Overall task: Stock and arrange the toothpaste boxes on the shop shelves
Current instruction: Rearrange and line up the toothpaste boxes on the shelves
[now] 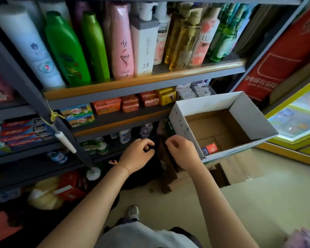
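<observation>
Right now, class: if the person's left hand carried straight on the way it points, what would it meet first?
Probably the dark shelf edge ahead of the left hand, then the white bottle behind it; depth is unclear.

Red toothpaste boxes [25, 132] stacked flat, shelved

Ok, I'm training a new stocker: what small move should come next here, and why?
Probably reach the right hand into the open carton for the last toothpaste box: both hands look empty, the left hand too.
</observation>
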